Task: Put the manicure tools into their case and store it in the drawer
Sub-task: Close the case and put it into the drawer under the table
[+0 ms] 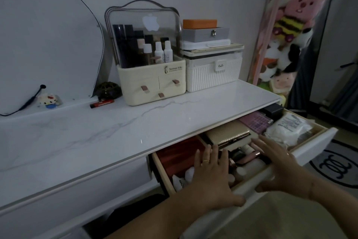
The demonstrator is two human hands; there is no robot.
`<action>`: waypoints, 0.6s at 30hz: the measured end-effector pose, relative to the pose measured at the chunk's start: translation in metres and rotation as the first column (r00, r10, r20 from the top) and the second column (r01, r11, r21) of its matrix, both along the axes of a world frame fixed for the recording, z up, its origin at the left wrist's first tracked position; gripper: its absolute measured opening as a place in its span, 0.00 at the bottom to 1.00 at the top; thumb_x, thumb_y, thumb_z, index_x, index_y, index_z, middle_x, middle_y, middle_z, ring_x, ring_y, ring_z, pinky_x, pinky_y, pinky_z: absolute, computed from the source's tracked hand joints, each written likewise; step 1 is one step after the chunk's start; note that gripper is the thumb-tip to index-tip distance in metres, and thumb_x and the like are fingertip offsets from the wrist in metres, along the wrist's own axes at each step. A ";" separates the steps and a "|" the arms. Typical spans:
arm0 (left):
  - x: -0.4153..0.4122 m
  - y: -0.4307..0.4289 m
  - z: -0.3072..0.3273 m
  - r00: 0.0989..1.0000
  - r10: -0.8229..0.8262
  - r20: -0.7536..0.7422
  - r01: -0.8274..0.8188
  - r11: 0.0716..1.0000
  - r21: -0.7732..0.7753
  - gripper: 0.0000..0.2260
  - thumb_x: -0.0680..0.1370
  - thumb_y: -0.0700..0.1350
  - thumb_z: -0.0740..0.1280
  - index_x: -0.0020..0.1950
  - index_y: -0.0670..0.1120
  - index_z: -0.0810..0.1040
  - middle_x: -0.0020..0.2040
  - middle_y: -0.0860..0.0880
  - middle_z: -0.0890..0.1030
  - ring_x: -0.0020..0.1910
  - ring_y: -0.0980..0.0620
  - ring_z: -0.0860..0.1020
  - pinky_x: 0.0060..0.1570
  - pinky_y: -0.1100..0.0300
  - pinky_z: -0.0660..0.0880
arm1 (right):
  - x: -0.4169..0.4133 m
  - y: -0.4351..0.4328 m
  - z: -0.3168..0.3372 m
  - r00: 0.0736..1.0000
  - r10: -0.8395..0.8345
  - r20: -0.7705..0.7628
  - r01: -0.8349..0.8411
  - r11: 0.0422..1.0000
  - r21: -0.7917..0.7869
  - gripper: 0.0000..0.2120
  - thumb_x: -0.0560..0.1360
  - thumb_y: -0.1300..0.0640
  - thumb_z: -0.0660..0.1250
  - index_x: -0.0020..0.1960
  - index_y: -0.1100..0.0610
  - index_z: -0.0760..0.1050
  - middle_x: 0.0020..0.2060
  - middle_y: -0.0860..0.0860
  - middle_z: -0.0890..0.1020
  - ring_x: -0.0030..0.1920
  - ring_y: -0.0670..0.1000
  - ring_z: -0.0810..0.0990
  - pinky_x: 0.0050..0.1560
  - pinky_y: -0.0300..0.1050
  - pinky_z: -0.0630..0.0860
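A gold textured case (228, 132), closed, lies in the open drawer (313, 147) under the white marble-look tabletop (108, 134). My left hand (213, 173) is spread flat over the drawer's front edge, fingers apart, thumb on the white drawer front. My right hand (279, 163) is also flat with fingers apart, resting on the drawer front just right of the case, fingertips near the case's corner. Neither hand holds anything. No loose manicure tools are visible.
The drawer also holds a red pouch (178, 155), small bottles and tubes (248, 153), a pink palette (255, 121), a black box (273, 111) and a plastic packet (288, 130). A cream cosmetics organiser (153, 84) and stacked white boxes (213, 74) stand at the back.
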State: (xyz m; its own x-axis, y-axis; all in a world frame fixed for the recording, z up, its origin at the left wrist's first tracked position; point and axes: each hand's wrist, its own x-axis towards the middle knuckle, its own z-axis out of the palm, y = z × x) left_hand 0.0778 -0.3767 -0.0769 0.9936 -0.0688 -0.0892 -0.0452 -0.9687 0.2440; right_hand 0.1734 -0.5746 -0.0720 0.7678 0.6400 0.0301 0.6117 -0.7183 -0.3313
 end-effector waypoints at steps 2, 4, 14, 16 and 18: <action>0.001 0.010 0.001 0.999 0.039 0.026 -0.040 0.998 0.042 0.49 0.69 0.62 0.66 0.75 0.48 0.36 0.76 0.44 0.34 0.73 0.45 0.31 0.69 0.44 0.30 | 0.008 0.011 -0.005 0.991 -0.044 0.126 0.042 0.999 0.014 0.58 0.52 0.29 0.69 0.73 0.42 0.44 0.73 0.41 0.45 0.74 0.47 0.43 0.73 0.54 0.44; 0.003 0.023 0.003 0.993 0.084 0.087 -0.091 0.993 0.078 0.47 0.70 0.62 0.65 0.75 0.48 0.36 0.76 0.44 0.34 0.74 0.45 0.31 0.69 0.44 0.30 | 0.018 0.025 -0.008 0.977 -0.047 0.206 0.041 0.999 0.034 0.57 0.51 0.25 0.63 0.73 0.41 0.42 0.72 0.40 0.42 0.73 0.45 0.39 0.72 0.53 0.39; 0.006 0.099 -0.015 0.857 0.254 0.447 -0.325 0.941 0.089 0.35 0.74 0.64 0.57 0.76 0.50 0.54 0.77 0.50 0.56 0.76 0.48 0.53 0.74 0.47 0.47 | 0.069 0.104 -0.017 0.966 0.036 0.255 -0.060 0.994 0.090 0.48 0.63 0.31 0.63 0.74 0.48 0.48 0.76 0.50 0.51 0.76 0.50 0.44 0.73 0.54 0.41; 0.006 0.106 -0.017 0.831 0.229 0.507 -0.316 0.944 0.093 0.31 0.72 0.58 0.67 0.71 0.48 0.66 0.71 0.50 0.69 0.70 0.48 0.67 0.70 0.48 0.61 | 0.075 0.114 -0.023 0.960 0.011 0.281 -0.045 0.993 0.112 0.47 0.62 0.27 0.54 0.74 0.48 0.50 0.75 0.50 0.54 0.76 0.50 0.46 0.74 0.54 0.41; 0.009 0.111 -0.025 0.804 0.199 0.561 -0.306 0.947 0.101 0.29 0.66 0.52 0.75 0.65 0.47 0.75 0.63 0.50 0.78 0.62 0.48 0.76 0.63 0.50 0.70 | 0.078 0.120 -0.029 0.950 -0.037 0.311 -0.010 0.989 0.148 0.43 0.64 0.28 0.52 0.73 0.49 0.54 0.74 0.50 0.58 0.75 0.52 0.51 0.74 0.56 0.44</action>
State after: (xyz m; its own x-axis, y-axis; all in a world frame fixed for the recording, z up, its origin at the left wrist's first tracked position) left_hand 0.0871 -0.2657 -0.1023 0.8651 0.1555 0.4769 0.1352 -0.9878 0.0770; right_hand 0.2519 -0.4544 -0.1005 0.7131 0.6004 0.3621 0.6922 -0.6850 -0.2273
